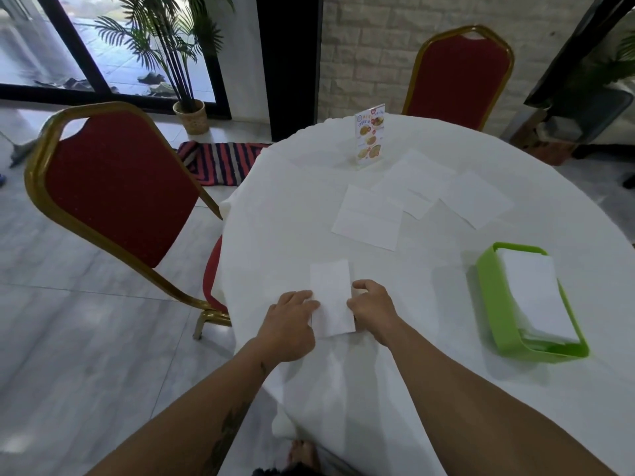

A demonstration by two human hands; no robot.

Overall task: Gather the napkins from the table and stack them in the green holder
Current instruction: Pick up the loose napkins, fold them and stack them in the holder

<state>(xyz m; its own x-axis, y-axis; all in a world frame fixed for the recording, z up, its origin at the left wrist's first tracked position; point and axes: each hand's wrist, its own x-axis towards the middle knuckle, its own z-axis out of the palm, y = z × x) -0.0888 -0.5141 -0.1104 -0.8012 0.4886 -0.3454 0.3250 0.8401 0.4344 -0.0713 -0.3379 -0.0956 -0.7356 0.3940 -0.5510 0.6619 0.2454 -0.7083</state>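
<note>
Two hands rest on a folded napkin (331,298) near the near edge of the tabletop (292,207), which is round and covered with a white cloth. The left hand (292,324) lies on the napkin's left long edge with its fingers pressed together and flat on the paper. The right hand (372,309) sits at the napkin's right long edge with its fingers curled; whether they pinch the paper or only touch it cannot be told. Neither hand lifts the napkin, which lies flat on the cloth.

Further in, toward the middle of the tabletop, several open napkins (369,218) lie spread out, some overlapping each other. Beyond them, near the far edge, a small menu stand (370,135) is upright.

The green holder (494,310) sits near the right edge of the tabletop, well apart from the hands, and holds a stack of white napkins (536,297).

One red chair (117,187) stands at the left edge, another (458,75) at the far edge.
</note>
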